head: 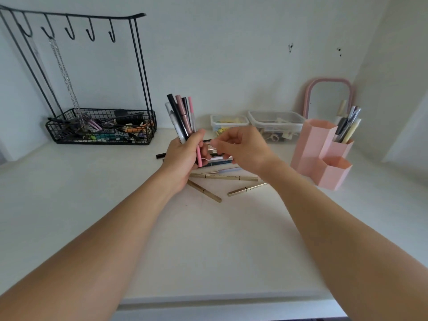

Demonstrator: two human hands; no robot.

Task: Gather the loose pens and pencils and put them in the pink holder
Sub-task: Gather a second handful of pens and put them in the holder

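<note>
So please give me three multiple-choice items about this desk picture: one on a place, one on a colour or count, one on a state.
1. Where does the pink holder stand?
A. right of the hands, on the desk
B. inside the wire basket
C. on the hook rail

2. What colour are the three separate pencils lying nearest the person?
A. red
B. gold
C. bright green

3. What is the left hand doing?
A. lying flat on the desk
B. gripping a bundle of pens
C. reaching into a clear box

Key: 1 A, the holder stands on the white desk right of both hands. 2 B, all three show a gold-tan body. 3 B, its fingers curl round the bundle of pens, which point up, while the right hand comes close beside it.
</note>
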